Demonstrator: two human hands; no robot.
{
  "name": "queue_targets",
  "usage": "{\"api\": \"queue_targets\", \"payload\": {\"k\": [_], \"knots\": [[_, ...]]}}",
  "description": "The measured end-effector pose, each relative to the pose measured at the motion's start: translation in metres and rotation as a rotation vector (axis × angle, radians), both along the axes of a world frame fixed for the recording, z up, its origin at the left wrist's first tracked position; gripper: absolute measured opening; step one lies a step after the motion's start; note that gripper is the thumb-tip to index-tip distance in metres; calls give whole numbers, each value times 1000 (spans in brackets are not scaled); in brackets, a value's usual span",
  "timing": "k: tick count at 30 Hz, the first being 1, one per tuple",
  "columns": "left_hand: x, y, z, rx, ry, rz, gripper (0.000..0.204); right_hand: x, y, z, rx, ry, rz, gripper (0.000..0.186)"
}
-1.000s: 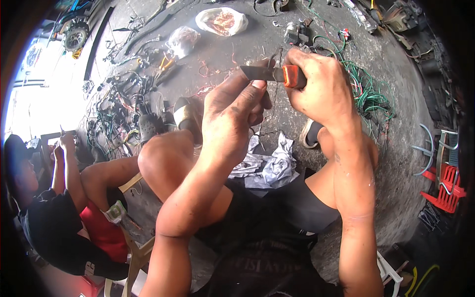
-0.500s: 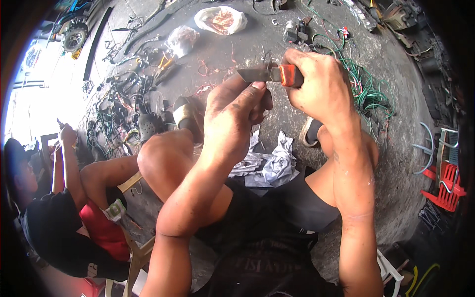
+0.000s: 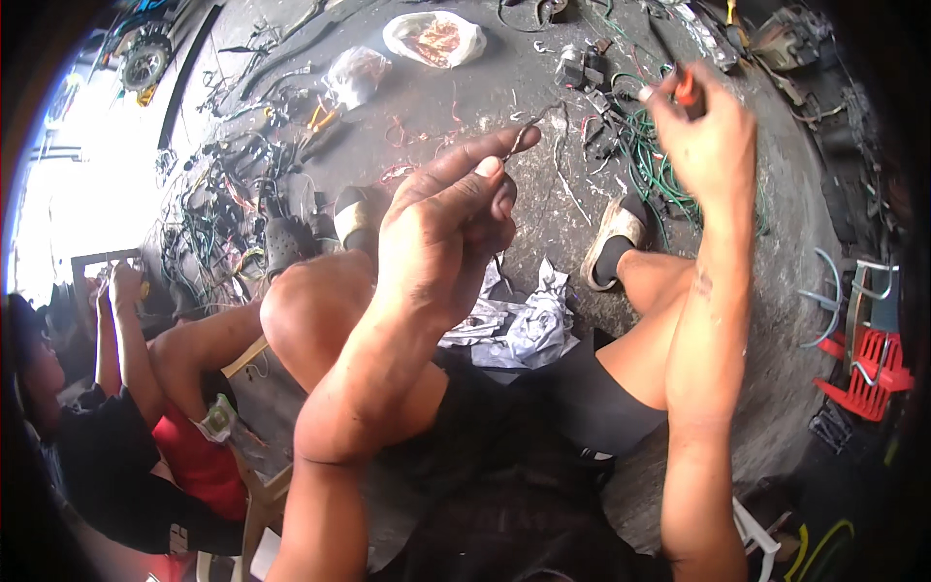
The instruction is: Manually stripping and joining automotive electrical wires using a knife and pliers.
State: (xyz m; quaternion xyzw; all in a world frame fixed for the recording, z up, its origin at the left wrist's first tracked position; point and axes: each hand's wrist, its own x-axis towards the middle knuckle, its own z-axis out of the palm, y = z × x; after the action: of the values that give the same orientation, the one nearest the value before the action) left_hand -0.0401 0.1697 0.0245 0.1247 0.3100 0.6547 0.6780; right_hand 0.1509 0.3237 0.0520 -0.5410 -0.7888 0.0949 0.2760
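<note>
My left hand is closed on a thin dark wire, pinched between thumb and index finger, with its bent tip sticking up to the right. My right hand grips an orange and dark utility knife at the upper right, above tangled green wires; its dark blade points up and away from the wire. A crumpled pale cloth lies between my legs, below my left hand.
Cable harnesses and two plastic bags lie on the concrete floor. A co-worker sits at left, hands raised. Metal parts lie ahead. A red plastic item is at right.
My right hand has lifted the knife away from my left fingertips, up and to the right. The thin wire in my left hand is now exposed. My left hand has shifted slightly left.
</note>
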Motion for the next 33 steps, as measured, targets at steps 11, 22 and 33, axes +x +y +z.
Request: {"api": "queue_targets", "payload": {"k": [11,22,33], "knots": [[6,1,4,33,-31,-18,47,-25,-37,-12,8,35,454,18],[2,14,3,-35,26,-32,43,-39,-36,-5,-1144,928,318,16],[9,18,-4,-104,245,-107,23,-31,-14,-19,-892,1199,279,16]]}}
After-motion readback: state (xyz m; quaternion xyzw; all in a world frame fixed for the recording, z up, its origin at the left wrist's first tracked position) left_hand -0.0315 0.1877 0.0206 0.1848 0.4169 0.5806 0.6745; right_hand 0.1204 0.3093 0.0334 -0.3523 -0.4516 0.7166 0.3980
